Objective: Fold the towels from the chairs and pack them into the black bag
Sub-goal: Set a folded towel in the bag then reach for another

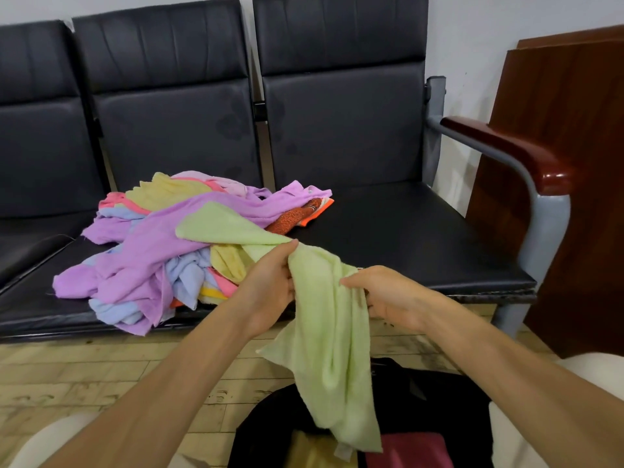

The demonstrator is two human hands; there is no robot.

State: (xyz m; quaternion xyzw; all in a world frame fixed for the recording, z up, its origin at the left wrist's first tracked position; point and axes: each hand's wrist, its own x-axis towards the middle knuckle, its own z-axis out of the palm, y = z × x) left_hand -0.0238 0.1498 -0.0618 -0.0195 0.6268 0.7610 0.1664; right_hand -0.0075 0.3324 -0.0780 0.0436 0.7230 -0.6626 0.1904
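- Green towel: unfolded, bunched lengthwise. Far-left corner lies on the pile. The rest runs toward the near side and hangs down w/ its lower end over the bag mouth. Long axis far-left to near, mostly vertical below the hands.
- Left hand: fingers curled round the towel's upper part, on its left side, thumb tip up at the cloth.
- Right hand: pinches the towel's right edge, fingers curled into the cloth, just beside the left hand w/ only the bunched towel between.
- Key relation: both hands sit high on the towel, close together, left one slightly farther. Free length hangs below them. Likely next need: hands move apart along one edge to open the cloth flat before any fold.
- Pile of towels: purple, yellow, pink, blue, orange, loose and tangled on the middle seat, left of the hands.
- Black bag: on the floor, near side, open. Inside, a pink towel and a yellow towel, apparently folded.
- Chairs: row of dark padded seats. Right seat bare where visible. Wooden armrest at the right end.
- Room: pale wood-pattern floor, white wall, reddish wooden board leaning at the right.
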